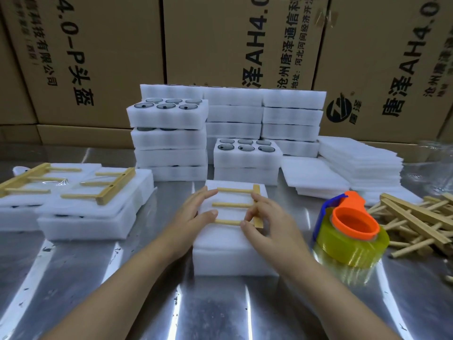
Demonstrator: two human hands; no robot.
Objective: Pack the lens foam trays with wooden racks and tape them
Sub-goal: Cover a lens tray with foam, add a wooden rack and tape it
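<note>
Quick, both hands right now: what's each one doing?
Left hand: open, fingers straight, resting on the foam tray by the wooden rack.
Right hand: pinching the wooden rack's side bar.

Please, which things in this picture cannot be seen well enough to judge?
All in the head view:
1. Inside of the pack: covered by foam and the rack.
2. Lower lenses in the stack: hidden by trays above.
3. The rack pile: cut off by the right edge.
4. The right hand: pinching or only pressing the rack, unclear; its fingers cover the rail.
5. The clear object, far right: blurred, cut by the edge.
</note>
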